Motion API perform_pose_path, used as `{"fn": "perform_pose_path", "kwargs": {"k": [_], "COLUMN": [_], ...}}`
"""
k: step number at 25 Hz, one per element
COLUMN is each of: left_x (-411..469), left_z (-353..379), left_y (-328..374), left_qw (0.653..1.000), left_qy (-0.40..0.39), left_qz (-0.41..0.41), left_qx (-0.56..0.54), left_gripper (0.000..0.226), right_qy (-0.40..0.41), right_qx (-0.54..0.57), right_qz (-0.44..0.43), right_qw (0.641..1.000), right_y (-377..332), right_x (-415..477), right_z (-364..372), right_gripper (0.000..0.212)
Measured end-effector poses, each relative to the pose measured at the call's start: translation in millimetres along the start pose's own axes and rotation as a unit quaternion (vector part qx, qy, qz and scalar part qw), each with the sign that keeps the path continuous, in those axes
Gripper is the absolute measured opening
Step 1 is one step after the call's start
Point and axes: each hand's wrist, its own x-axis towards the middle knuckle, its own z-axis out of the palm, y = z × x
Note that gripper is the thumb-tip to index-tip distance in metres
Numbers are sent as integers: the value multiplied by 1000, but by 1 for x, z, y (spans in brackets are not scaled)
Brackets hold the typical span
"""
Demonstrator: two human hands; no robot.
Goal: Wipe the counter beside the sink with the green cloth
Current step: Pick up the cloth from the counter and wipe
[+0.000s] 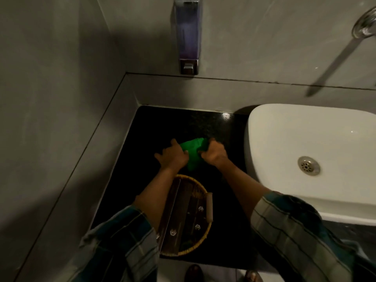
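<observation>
A green cloth (192, 152) lies bunched on the black speckled counter (154, 127), left of the white sink (305, 143). My left hand (172, 156) rests on the cloth's left side, fingers spread and pressing it down. Fingers curled, my right hand (213, 152) grips the cloth's right edge. Both hands cover part of the cloth. Plaid sleeves reach to both forearms.
A woven basket (200, 239) holding dark packets sits at the counter's near edge, under my left forearm. A soap dispenser (188, 35) hangs on the grey back wall. Another grey wall closes off the left. A metal tap (364, 27) juts out at top right.
</observation>
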Motion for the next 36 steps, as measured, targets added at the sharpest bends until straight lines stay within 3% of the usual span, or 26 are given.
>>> {"fn": "perform_pose_path", "kwargs": {"k": [4,7,12,15,17,20,22,25,28,32,36], "left_x": [8,1,-51,-104,-139,-172,-190,-209,-236,-287,-321], "left_z": [11,-9,-49,-58,-57,-41,-7,71,166,281,355], "left_y": [2,1,44,104,151,222,281,364,445,529,573], "left_qw": [971,920,883,858,835,794,790,829,842,879,886], "left_qy": [56,48,94,76,43,-20,-45,-88,-190,-233,-283], "left_qz": [-47,-9,98,157,188,174,152,174,234,291,351], "left_qx": [-228,-388,-448,-483,-516,-583,-592,-524,-447,-298,-109], "left_gripper": [67,76,73,71,69,60,52,37,40,33,40], "right_qy": [-24,23,130,90,-3,-99,-56,142,321,342,243], "right_qx": [121,172,245,335,447,613,654,574,418,220,78], "right_qz": [61,8,-96,-94,-95,-131,-128,-98,15,179,249], "right_qw": [991,985,956,933,889,773,744,801,850,896,934], "right_y": [3,-2,5,54,96,158,216,307,407,533,619], "right_x": [-3,-29,-69,-88,-102,-107,-111,-121,-134,-158,-166], "right_z": [-4,-14,-82,-139,-177,-223,-261,-308,-346,-385,-403], "right_gripper": [54,47,37,49,67,75,72,62,38,11,24]}}
